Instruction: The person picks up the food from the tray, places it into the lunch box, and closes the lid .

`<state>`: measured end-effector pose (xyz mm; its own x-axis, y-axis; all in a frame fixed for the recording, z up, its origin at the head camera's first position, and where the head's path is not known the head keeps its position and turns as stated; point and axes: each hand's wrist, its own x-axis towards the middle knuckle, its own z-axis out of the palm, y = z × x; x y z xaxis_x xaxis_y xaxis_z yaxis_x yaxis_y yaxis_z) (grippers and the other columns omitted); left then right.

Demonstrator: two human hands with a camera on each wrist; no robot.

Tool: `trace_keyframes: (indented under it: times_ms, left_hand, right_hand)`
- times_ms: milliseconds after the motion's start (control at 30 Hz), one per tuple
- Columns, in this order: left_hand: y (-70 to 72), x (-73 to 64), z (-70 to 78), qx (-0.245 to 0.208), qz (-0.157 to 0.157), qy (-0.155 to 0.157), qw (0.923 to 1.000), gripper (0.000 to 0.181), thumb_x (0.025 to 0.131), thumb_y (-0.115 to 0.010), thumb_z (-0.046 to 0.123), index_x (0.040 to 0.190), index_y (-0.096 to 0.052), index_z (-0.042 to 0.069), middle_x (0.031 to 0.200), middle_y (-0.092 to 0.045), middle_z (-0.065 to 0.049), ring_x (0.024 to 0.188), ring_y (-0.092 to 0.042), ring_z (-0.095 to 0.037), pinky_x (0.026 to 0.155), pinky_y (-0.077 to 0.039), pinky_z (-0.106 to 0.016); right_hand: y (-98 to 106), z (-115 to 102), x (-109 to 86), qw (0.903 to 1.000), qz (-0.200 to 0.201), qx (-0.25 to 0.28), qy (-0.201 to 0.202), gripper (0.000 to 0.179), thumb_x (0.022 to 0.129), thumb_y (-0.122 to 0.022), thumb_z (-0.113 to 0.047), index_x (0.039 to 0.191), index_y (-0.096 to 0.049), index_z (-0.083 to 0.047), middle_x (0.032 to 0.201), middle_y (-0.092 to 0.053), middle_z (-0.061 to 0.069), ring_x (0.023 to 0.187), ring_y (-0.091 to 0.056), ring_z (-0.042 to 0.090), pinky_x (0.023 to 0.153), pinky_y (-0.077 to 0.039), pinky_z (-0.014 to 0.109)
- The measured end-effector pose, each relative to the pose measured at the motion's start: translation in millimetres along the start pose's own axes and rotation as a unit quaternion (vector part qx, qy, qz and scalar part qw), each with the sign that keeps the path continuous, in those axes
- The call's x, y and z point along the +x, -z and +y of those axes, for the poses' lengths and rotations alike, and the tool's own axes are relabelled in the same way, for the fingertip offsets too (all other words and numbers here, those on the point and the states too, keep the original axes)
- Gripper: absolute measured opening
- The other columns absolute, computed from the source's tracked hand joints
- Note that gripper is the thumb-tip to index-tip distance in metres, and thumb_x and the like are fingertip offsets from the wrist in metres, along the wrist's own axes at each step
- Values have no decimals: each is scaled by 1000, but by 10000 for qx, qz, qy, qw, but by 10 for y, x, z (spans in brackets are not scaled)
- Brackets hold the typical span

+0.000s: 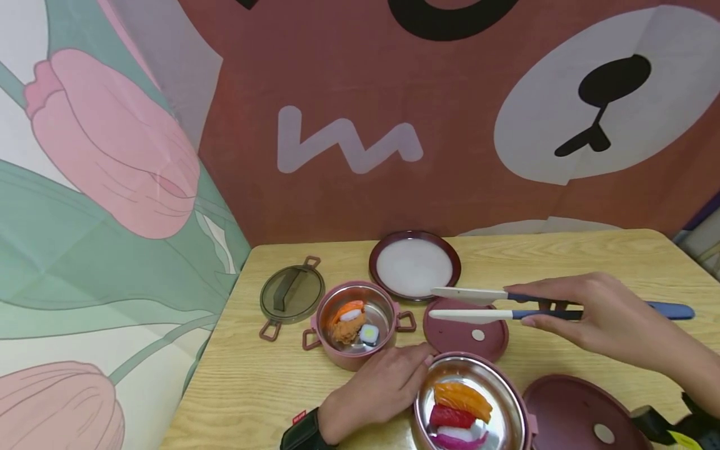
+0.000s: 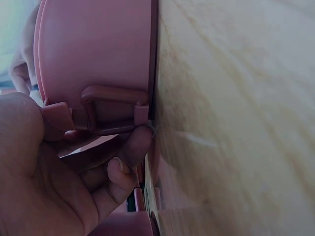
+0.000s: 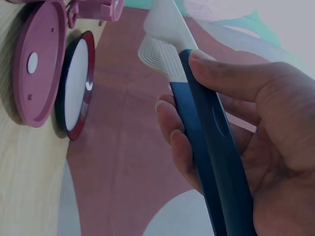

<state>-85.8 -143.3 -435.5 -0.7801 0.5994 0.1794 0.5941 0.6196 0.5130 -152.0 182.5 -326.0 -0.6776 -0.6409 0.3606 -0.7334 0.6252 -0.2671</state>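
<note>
My right hand [image 1: 596, 312] holds tongs [image 1: 478, 314] with blue handles and white tips. In the head view the tips stand apart, with nothing between them, above a round maroon lid. In the right wrist view the thumb and fingers pinch the tongs' handles [image 3: 211, 132]. My left hand [image 1: 382, 384] grips the near pink pot [image 1: 509, 387] at its side handle [image 2: 115, 105], fingers curled beside it. That pot holds orange and red sushi-like pieces [image 1: 461, 403] and a white-and-magenta piece. A second pink pot [image 1: 355, 359] holds toy-like food: an orange-and-white piece, a brown fried-looking piece and a small white roll.
A see-through lid [image 1: 306, 294] with a dark handle lies at the table's left. At the back stands a white plate [image 1: 413, 265] with a dark rim. One maroon lid [image 1: 455, 331] lies near the plate, a larger maroon lid [image 1: 568, 412] at the right front.
</note>
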Motion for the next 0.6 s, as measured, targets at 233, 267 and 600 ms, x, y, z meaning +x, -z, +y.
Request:
trace_keyframes:
  times_ms: [233,267,600]
  left_hand:
    - [-1,-4,0,50,10,-17,10000,32,114,-26,33,111,-57,24,92,-55,14,81,-52,2,74,-42,-13]
    - [-2,-5,-2,51,18,-27,10000,32,114,-26,33,112,-57,24,93,-56,14,82,-53,3,75,-42,-12]
    - [-2,3,-6,123,43,-30,9999,31,114,-25,33,113,-55,26,95,-56,16,85,-53,4,78,-43,-12]
  right_hand:
    - [-146,136,159,9998,55,181,17,48,80,-88,-23,126,-74,-24,95,-76,-15,62,-48,-8,48,-35,16]
    - [-170,157,180,9998,62,204,10,48,80,-88,-23,126,-74,-24,93,-76,-16,63,-49,-8,48,-35,17]
    - [-399,365,409,9992,74,358,-178,43,85,-84,-27,127,-74,-23,83,-74,-17,55,-45,-4,46,-35,19]
